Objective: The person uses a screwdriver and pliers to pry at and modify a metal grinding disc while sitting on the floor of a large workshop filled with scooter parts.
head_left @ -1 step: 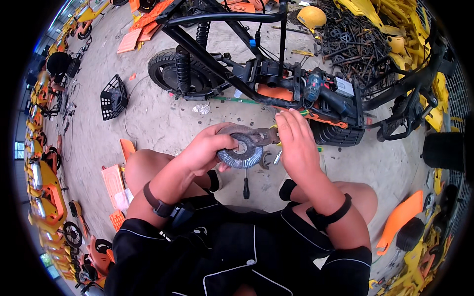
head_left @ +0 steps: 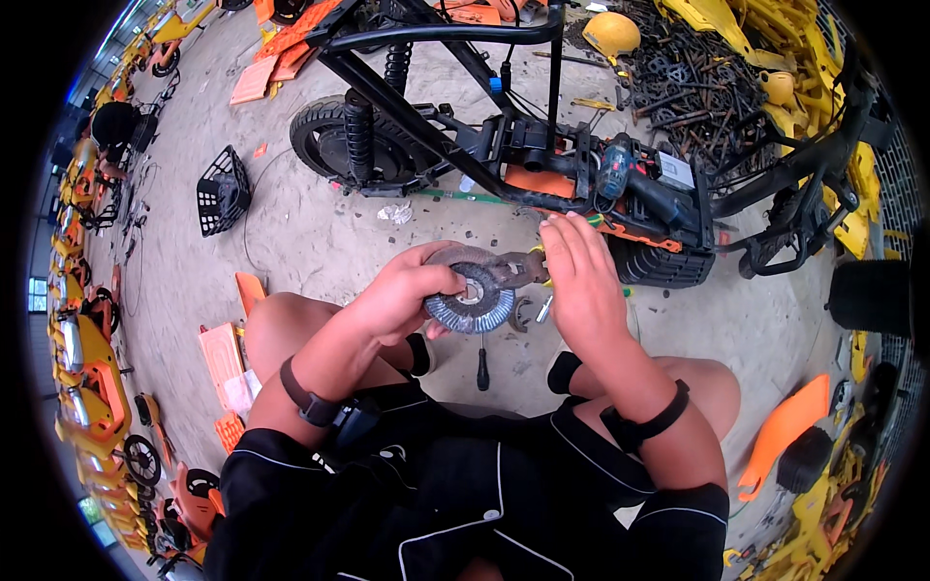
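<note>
My left hand (head_left: 392, 295) is closed around a round, ribbed grey metal disc (head_left: 484, 312) with a hole in its middle. The thumb lies across its face near the hole. A pair of dark-jawed pliers (head_left: 528, 267) with yellow-green handles is in my right hand (head_left: 584, 281), whose fingers wrap over the grips. The pliers' jaws meet the disc's upper right edge; what exactly they bite on is hard to make out. On the floor beneath lie a curved brake shoe (head_left: 523, 315) and a dark-handled screwdriver (head_left: 483, 371).
Ahead stands a stripped black scooter frame (head_left: 455, 155) with a rear wheel (head_left: 334, 145). A cordless drill (head_left: 639, 179) rests on it. A black basket (head_left: 225, 194) sits at left, a heap of metal parts (head_left: 678, 92) at far right, and an orange panel (head_left: 790, 431) near right.
</note>
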Demonstrator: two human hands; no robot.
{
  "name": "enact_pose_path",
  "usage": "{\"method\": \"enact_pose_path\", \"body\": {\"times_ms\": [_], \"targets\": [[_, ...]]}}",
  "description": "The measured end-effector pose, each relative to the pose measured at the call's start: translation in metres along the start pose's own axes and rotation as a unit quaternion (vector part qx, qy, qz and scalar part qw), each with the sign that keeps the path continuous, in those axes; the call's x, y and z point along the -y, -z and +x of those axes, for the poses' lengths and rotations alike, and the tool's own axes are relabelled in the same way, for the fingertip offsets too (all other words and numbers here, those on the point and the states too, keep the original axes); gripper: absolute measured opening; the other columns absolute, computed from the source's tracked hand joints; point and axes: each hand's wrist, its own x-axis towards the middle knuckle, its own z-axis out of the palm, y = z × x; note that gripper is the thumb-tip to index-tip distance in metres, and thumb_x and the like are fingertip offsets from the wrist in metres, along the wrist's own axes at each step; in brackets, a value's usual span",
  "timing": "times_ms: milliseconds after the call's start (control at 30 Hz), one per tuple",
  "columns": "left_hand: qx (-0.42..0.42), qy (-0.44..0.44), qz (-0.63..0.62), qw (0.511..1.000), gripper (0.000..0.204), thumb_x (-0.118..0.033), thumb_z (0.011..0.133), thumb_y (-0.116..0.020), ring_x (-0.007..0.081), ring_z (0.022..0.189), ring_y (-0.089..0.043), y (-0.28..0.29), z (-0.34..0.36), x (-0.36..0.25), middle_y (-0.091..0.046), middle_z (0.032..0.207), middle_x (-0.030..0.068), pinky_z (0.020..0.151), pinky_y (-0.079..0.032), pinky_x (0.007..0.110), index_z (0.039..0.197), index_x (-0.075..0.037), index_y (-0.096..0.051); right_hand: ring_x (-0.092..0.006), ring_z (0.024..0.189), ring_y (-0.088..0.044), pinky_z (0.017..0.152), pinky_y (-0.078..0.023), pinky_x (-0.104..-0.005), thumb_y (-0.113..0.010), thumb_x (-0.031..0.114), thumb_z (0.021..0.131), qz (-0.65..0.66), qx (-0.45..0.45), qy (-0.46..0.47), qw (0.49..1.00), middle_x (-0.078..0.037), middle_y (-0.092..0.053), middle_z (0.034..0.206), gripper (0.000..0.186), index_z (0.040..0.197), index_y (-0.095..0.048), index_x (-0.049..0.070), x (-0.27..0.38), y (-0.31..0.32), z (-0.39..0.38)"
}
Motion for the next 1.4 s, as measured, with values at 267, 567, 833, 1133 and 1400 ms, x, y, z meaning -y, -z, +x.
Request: {"method": "enact_pose_path", "body": {"times_ms": [267, 567, 833, 1133, 1400], "targets": [[0.022, 0.019, -0.051, 0.998, 0.043, -0.006, 0.079, -0.055, 0.0143, 0.042, -0.055, 0.002, -0.007, -0.008, -0.068, 0.082, 0.0162, 0.037, -0.046, 0.024, 0.118, 0.013, -0.06, -0.0379, 0.125, -0.052, 0.109, -0.04, -0.056, -0.059, 0.007, 0.085, -0.055, -0.046, 0.047, 0.996, -0.017, -0.058, 0.121, 0.032, 0.116, -0.057, 0.001, -0.001, 0.003, 0.001], [0.03, 0.03, -0.042, 0.998, 0.049, -0.009, 0.08, -0.054, 0.0102, 0.035, -0.049, 0.011, -0.007, -0.004, -0.067, 0.077, 0.0136, 0.033, -0.04, 0.02, 0.124, 0.012, -0.058, -0.032, 0.111, -0.056, 0.102, -0.041, -0.0543, -0.06, 0.004, 0.081, -0.02, -0.034, 0.04, 0.998, -0.013, -0.058, 0.113, 0.033, 0.113, -0.056, 0.002, 0.01, 0.007, 0.001], [0.043, 0.05, -0.014, 0.998, 0.047, -0.007, 0.079, -0.054, 0.0094, 0.036, -0.049, 0.022, -0.005, -0.004, -0.069, 0.083, 0.0147, 0.032, -0.039, 0.02, 0.122, 0.011, -0.061, -0.0321, 0.097, -0.058, 0.086, -0.047, -0.0432, -0.063, 0.002, 0.075, 0.055, 0.004, 0.052, 0.997, -0.012, -0.058, 0.102, 0.03, 0.104, -0.057, 0.006, 0.008, 0.008, -0.003], [0.044, 0.069, 0.012, 0.997, 0.044, -0.005, 0.081, -0.058, 0.0104, 0.038, -0.052, 0.014, -0.009, -0.003, -0.069, 0.084, 0.0143, 0.031, -0.04, 0.02, 0.122, 0.01, -0.06, -0.0349, 0.08, -0.059, 0.073, -0.048, -0.0425, -0.074, 0.005, 0.075, 0.111, 0.006, -0.075, 0.991, -0.012, -0.061, 0.085, 0.03, 0.101, -0.059, 0.004, -0.002, 0.005, -0.003], [0.048, -0.021, 0.004, 0.999, 0.04, -0.007, 0.088, -0.057, 0.0133, 0.046, -0.055, 0.009, -0.008, -0.001, -0.066, 0.083, 0.0111, 0.038, -0.044, 0.026, 0.125, 0.008, -0.055, -0.0109, 0.079, -0.058, 0.069, -0.049, -0.03, -0.067, 0.017, 0.097, 0.514, 0.08, -0.319, 0.792, -0.007, -0.071, 0.097, 0.019, 0.108, -0.058, 0.005, -0.015, 0.023, -0.006]]}}
